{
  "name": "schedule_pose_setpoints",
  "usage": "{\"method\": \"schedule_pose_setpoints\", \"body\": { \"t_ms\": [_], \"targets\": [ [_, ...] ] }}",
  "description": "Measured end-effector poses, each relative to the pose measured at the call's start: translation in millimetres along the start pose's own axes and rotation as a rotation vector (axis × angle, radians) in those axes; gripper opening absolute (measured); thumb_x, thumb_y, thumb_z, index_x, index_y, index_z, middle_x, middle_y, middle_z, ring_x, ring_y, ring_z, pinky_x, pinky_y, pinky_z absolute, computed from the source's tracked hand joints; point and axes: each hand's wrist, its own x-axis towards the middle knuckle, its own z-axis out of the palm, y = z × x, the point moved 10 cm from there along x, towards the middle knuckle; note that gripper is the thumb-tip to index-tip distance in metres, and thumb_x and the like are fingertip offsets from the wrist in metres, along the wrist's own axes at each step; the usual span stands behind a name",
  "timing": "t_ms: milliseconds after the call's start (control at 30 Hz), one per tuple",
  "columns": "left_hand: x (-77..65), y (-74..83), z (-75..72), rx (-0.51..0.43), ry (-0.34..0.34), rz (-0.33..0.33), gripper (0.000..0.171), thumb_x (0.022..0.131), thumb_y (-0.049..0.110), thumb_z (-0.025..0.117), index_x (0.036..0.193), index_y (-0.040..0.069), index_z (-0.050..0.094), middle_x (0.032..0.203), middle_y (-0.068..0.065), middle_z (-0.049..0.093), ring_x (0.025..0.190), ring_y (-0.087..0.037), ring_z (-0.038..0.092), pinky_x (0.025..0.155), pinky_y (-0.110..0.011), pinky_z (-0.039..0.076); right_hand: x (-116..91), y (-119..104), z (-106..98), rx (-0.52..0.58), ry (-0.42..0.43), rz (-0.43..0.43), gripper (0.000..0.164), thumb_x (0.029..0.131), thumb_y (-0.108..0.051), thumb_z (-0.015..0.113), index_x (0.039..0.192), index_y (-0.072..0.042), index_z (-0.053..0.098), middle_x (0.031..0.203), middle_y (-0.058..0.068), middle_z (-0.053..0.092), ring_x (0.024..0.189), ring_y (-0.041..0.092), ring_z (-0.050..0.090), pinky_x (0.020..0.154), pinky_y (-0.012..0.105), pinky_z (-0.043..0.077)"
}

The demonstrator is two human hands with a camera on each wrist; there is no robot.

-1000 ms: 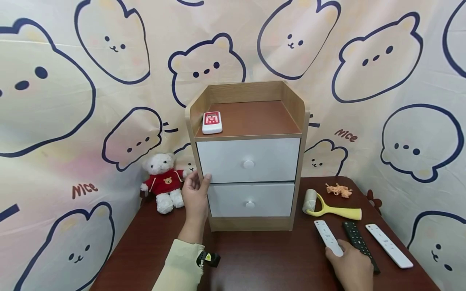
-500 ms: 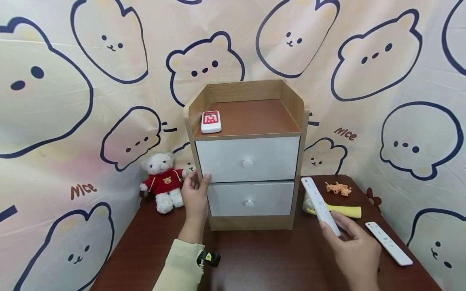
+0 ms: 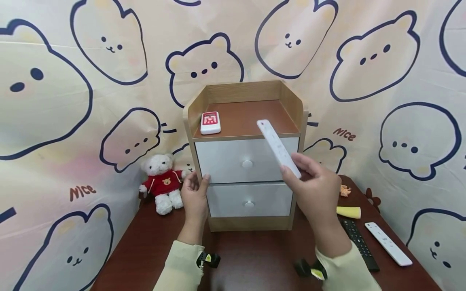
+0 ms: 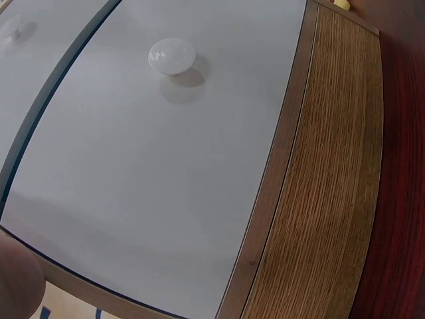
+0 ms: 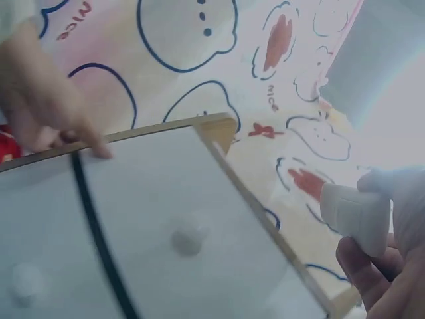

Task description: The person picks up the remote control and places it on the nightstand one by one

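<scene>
A white remote control point(image 3: 278, 147) is pinched by its lower end between the thumb and fingers of my right hand point(image 3: 318, 192). It tilts up and to the left, in front of the cabinet's upper drawer and open top shelf. In the right wrist view the back of the remote point(image 5: 355, 216) shows. My left hand point(image 3: 194, 200) grips the left edge of the small wooden drawer cabinet point(image 3: 251, 224), thumb on the front. Both white drawers are closed; a round knob point(image 4: 171, 56) shows up close in the left wrist view. On the shelf's left lies a white-and-red calculator point(image 3: 210, 123).
A black remote point(image 3: 358, 242) and another white remote point(image 3: 388, 243) lie on the right of the dark table point(image 3: 251, 262). Behind them are a yellow handle point(image 3: 348, 212) and an orange tangle point(image 3: 345, 190), partly hidden by my right hand. A teddy bear point(image 3: 162, 182) sits left of the cabinet.
My right hand has lifted the white remote off the table and carried it up and left to the cabinet's front. The left hand keeps its place on the cabinet edge.
</scene>
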Motion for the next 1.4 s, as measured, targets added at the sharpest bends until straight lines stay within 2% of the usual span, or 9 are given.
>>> {"method": "schedule_pose_setpoints", "body": {
  "t_ms": [100, 200, 333, 567, 667, 867, 967, 1200, 1400],
  "targets": [
    [-0.3, -0.3, 1.1, -0.003, -0.008, 0.0, 0.039, 0.097, 0.006, 0.082, 0.133, 0.004, 0.066, 0.125, -0.003, 0.07, 0.121, -0.015, 0.064, 0.097, -0.019, 0.056, 19, -15, 14, 0.022, -0.016, -0.038, 0.04, 0.092, -0.033, 0.088, 0.125, -0.01, 0.083, 0.12, 0.009, 0.083, 0.102, 0.027, 0.08, 0.079, 0.017, 0.061],
    [-0.5, -0.2, 1.5, -0.005, -0.013, 0.002, 0.04, 0.097, 0.006, 0.082, 0.134, 0.003, 0.066, 0.126, -0.004, 0.07, 0.122, -0.016, 0.064, 0.097, -0.018, 0.056, 34, -30, 29, 0.028, -0.035, -0.096, 0.04, 0.093, -0.032, 0.088, 0.125, -0.009, 0.082, 0.121, 0.009, 0.082, 0.107, 0.027, 0.08, 0.085, 0.033, 0.065],
    [-0.2, 0.1, 3.2, 0.01, -0.029, -0.008, 0.044, 0.097, 0.009, 0.083, 0.137, 0.003, 0.064, 0.132, -0.007, 0.069, 0.126, -0.016, 0.063, 0.099, -0.018, 0.055, 54, -51, 48, -0.028, -0.064, -0.136, 0.044, 0.093, -0.034, 0.086, 0.127, -0.007, 0.081, 0.123, 0.011, 0.082, 0.109, 0.028, 0.08, 0.088, 0.048, 0.066],
    [3.4, 2.6, 5.6, 0.03, -0.038, 0.0, 0.046, 0.097, 0.013, 0.084, 0.138, 0.004, 0.064, 0.135, -0.009, 0.069, 0.127, -0.016, 0.063, 0.102, -0.018, 0.054, 92, -77, 96, -0.262, -0.153, -0.089, 0.053, 0.092, -0.047, 0.083, 0.128, -0.008, 0.08, 0.124, 0.009, 0.082, 0.107, 0.026, 0.077, 0.079, 0.04, 0.065],
    [4.7, 3.6, 6.3, 0.018, -0.037, 0.005, 0.045, 0.097, 0.012, 0.084, 0.137, 0.004, 0.065, 0.133, -0.007, 0.07, 0.126, -0.016, 0.064, 0.102, -0.019, 0.054, 104, -73, 119, -0.298, -0.189, -0.048, 0.053, 0.092, -0.047, 0.081, 0.126, -0.007, 0.081, 0.122, 0.009, 0.082, 0.103, 0.025, 0.073, 0.075, 0.036, 0.062],
    [6.9, 3.5, 8.1, -0.01, -0.041, 0.015, 0.044, 0.097, 0.009, 0.083, 0.136, 0.003, 0.064, 0.132, -0.006, 0.07, 0.126, -0.016, 0.064, 0.103, -0.02, 0.054, 124, -63, 151, -0.443, -0.255, 0.007, 0.042, 0.096, -0.047, 0.077, 0.109, -0.008, 0.082, 0.097, 0.006, 0.08, 0.087, 0.024, 0.065, 0.066, 0.033, 0.051],
    [7.2, 2.3, 6.9, -0.013, -0.031, 0.015, 0.042, 0.097, 0.009, 0.083, 0.135, 0.004, 0.065, 0.131, -0.005, 0.07, 0.126, -0.016, 0.064, 0.103, -0.019, 0.054, 127, -62, 162, -0.492, -0.278, 0.016, 0.04, 0.096, -0.047, 0.076, 0.104, -0.009, 0.08, 0.093, 0.005, 0.077, 0.084, 0.023, 0.064, 0.064, 0.031, 0.05],
    [5.5, -0.3, 4.4, 0.0, -0.029, 0.0, 0.046, 0.097, 0.013, 0.085, 0.136, 0.004, 0.064, 0.133, -0.007, 0.069, 0.127, -0.016, 0.064, 0.103, -0.019, 0.054, 120, -67, 179, -0.638, -0.288, -0.06, 0.042, 0.097, -0.05, 0.073, 0.087, -0.01, 0.076, 0.072, 0.003, 0.07, 0.072, 0.022, 0.064, 0.061, 0.03, 0.045],
    [2.2, -3.6, 0.5, 0.023, -0.012, -0.023, 0.047, 0.096, 0.013, 0.085, 0.138, 0.004, 0.065, 0.136, -0.009, 0.069, 0.127, -0.016, 0.064, 0.103, -0.017, 0.054, 113, -68, 183, -0.736, -0.283, -0.11, 0.048, 0.098, -0.055, 0.072, 0.088, -0.008, 0.079, 0.064, 0.002, 0.065, 0.066, 0.021, 0.062, 0.06, 0.03, 0.045]
  ]
}}
